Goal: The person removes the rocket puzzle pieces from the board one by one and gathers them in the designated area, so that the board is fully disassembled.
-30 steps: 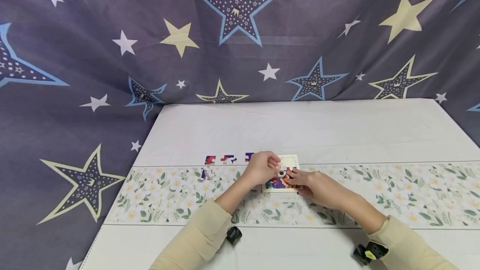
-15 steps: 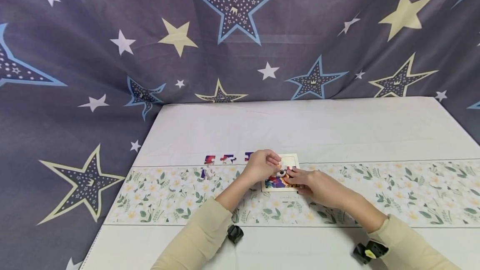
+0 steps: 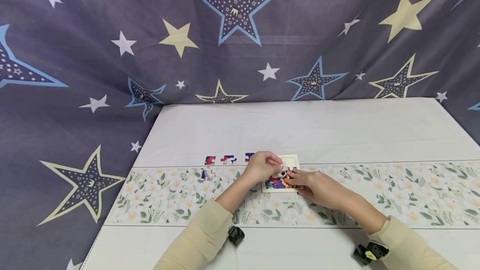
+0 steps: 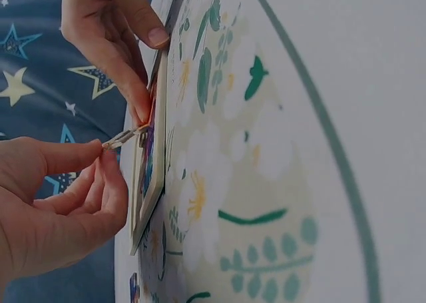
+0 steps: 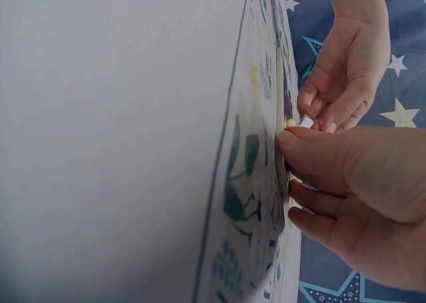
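A small framed jigsaw puzzle (image 3: 295, 159) lies on the floral band of the tablecloth. Colourful pieces fill its near part, while the pale backing shows at the far side. My left hand (image 3: 261, 166) pinches a jigsaw piece (image 4: 120, 140) between thumb and fingertips. In the left wrist view this piece is tilted over the frame, its far edge at the right fingertip. My right hand (image 3: 322, 187) rests on the near right of the puzzle, index finger touching the pieces and thumb at the frame's edge. The fingers partly cover the picture.
Several loose jigsaw pieces lie left of the frame: a red one (image 3: 210, 160), a red and white one (image 3: 228, 160), a purple one (image 3: 249, 156) and a purple and white one (image 3: 206, 174). A starry curtain (image 3: 240, 66) hangs behind the white table.
My left fingertips have shifted slightly to the right, and the pinched piece has turned a little over the puzzle. The right hand stays in place.
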{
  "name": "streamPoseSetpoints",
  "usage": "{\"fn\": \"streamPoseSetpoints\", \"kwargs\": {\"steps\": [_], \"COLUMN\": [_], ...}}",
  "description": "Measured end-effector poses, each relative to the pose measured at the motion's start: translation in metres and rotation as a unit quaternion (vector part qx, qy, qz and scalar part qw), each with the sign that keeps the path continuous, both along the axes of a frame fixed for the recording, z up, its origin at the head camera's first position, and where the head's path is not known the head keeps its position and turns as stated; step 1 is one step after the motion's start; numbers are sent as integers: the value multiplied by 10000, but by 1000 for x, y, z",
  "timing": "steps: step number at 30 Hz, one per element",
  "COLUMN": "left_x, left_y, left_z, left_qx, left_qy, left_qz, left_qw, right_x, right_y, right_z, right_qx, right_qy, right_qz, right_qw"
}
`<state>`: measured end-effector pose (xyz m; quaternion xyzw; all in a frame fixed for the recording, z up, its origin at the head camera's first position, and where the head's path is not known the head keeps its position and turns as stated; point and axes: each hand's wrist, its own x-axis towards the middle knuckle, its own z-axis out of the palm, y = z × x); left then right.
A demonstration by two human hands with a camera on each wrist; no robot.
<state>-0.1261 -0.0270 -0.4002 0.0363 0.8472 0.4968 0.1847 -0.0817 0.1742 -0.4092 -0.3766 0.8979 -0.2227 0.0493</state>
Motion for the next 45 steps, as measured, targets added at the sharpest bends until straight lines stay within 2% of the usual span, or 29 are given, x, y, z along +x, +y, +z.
{"fn": "streamPoseSetpoints", "kwargs": {"steps": [5,13,25,36,45], "left_x": [1,1,2,5,8], "left_y": [0,0,-9,-45,-83], "left_z": [-2,-5,3,0,-4], "left_qx": [-58,-82,-76,39,284], "left_qy": [-64,67,103,17,-282], "left_qz": [-91,54,242,406,889], "left_qw": [9999,9999,9996,9992,9952], "right_x": [0,0,0,0,2], "right_y": [0,1,1,0,0], "right_z": [0,-2,-1,-2,0], "right_qx": [-9,-53,-64,-82,-18], "right_qy": [-53,33,96,79,18], "right_qz": [3,0,50,66,59], "right_qw": [10000,10000,9999,9999,10000]}}
